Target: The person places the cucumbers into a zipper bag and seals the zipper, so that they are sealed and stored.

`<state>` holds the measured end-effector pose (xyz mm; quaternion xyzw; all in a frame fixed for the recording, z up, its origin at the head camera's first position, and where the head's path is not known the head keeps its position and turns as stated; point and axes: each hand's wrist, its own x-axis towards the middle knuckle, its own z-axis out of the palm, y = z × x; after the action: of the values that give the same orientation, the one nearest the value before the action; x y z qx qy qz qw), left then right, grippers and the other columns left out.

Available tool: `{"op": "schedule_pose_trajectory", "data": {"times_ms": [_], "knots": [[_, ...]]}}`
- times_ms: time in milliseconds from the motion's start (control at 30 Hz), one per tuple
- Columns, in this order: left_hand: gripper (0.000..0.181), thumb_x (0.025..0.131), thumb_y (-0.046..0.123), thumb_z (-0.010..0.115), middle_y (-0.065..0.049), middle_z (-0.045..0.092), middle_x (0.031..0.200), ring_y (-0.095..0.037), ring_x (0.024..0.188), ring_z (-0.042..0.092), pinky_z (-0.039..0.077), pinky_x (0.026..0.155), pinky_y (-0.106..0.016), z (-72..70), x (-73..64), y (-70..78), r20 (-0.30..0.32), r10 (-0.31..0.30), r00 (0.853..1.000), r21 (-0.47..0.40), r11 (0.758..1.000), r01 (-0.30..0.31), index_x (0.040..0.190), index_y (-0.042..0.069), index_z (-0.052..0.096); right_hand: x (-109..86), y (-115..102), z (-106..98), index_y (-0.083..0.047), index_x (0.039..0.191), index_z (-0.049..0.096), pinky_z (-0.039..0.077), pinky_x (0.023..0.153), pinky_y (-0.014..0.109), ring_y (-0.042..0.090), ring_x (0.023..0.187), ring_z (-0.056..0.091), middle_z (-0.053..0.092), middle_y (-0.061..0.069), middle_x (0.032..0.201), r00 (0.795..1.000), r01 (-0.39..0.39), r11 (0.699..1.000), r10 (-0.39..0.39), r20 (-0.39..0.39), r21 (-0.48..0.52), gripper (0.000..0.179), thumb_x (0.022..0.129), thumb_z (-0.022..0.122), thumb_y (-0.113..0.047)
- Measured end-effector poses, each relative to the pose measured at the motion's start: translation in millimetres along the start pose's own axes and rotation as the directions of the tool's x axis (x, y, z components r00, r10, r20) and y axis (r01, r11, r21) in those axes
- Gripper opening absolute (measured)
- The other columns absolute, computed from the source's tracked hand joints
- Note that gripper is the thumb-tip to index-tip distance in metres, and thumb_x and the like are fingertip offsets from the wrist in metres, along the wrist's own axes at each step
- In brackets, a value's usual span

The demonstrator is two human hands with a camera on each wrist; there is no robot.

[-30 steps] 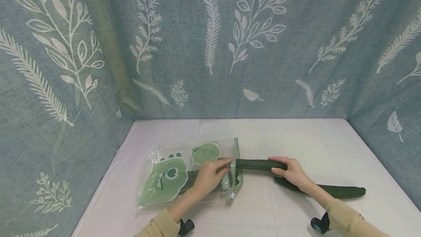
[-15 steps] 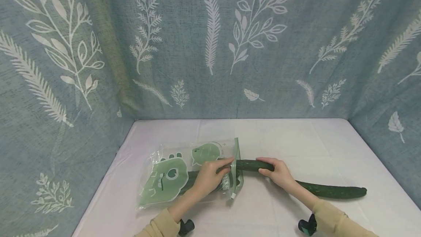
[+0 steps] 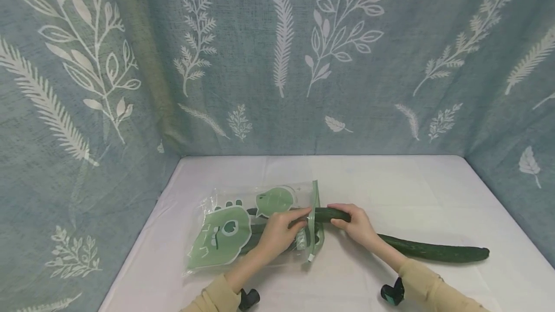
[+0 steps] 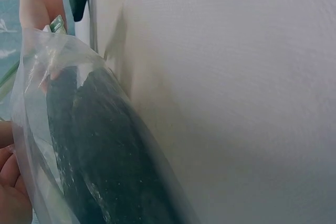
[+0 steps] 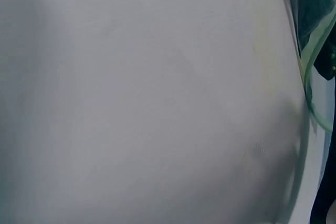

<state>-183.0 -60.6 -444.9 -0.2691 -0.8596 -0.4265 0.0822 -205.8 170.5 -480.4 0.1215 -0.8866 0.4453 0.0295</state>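
Observation:
A clear zip bag (image 3: 225, 242) with green cartoon prints lies on its side, its green-edged mouth facing right. My left hand (image 3: 279, 230) pinches the bag near that mouth. My right hand (image 3: 356, 225) grips the outer end of a cucumber (image 3: 330, 214), whose other part runs through the mouth into the bag. Dark cucumbers (image 4: 115, 145) show through the plastic in the left wrist view, side by side. Another cucumber (image 3: 438, 249) lies on the table beyond my right wrist, partly hidden by the forearm. The right wrist view catches the bag's mouth (image 5: 315, 51) at its right edge.
A white-covered table (image 3: 368, 177) carries everything. Blue-grey curtains (image 3: 243, 61) with white leaf patterns stand behind it and along both sides. Dark wrist-camera mounts (image 3: 249, 298) hang below each sleeve cuff.
My right hand has moved left, pushing the cucumber farther into the bag, so less of it sticks out. My left hand keeps its place at the mouth. The view has shifted slightly.

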Motion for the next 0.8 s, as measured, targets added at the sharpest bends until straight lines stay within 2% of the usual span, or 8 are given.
{"op": "schedule_pose_trajectory", "data": {"times_ms": [200, 567, 800], "knots": [[0.035, 0.086, 0.011, 0.066, -0.004, 0.067, 0.120, -0.017, 0.108, 0.065, 0.054, 0.091, -0.026, -0.5, -0.7, -1.0, 0.011, -0.022, 1.000, -0.023, 1.000, 0.022, 0.121, 0.012, 0.064, 5.4, -6.9, 12.3, -0.006, 0.117, 0.066, 0.045, 0.099, 0.055, 0.034, 0.111, 0.060, 0.068, 0.014, 0.115, 1.000, 0.012, 0.999, -0.013, 0.016, 0.041, 0.038, 0.080, 0.073, -0.008], [0.035, 0.087, 0.011, 0.066, -0.005, 0.066, 0.120, -0.015, 0.101, 0.068, 0.056, 0.081, -0.021, -0.9, -2.7, 0.2, 0.010, -0.014, 1.000, -0.023, 1.000, 0.014, 0.122, 0.013, 0.064, 13.2, -19.8, 34.0, -0.001, 0.111, 0.068, 0.049, 0.095, 0.052, 0.033, 0.106, 0.062, 0.069, 0.015, 0.109, 0.998, 0.056, 0.998, -0.055, -0.022, 0.033, 0.035, 0.077, 0.074, -0.004], [0.036, 0.085, 0.008, 0.067, -0.007, 0.067, 0.119, -0.018, 0.099, 0.069, 0.057, 0.077, -0.021, -0.7, -1.9, 1.0, -0.016, 0.014, 1.000, -0.028, 0.999, -0.014, 0.121, 0.010, 0.064, 17.3, -28.6, 41.4, -0.004, 0.108, 0.069, 0.048, 0.096, 0.053, 0.033, 0.104, 0.063, 0.070, 0.014, 0.105, 0.998, 0.065, 0.996, -0.064, -0.017, 0.054, 0.034, 0.074, 0.073, 0.001]]}}
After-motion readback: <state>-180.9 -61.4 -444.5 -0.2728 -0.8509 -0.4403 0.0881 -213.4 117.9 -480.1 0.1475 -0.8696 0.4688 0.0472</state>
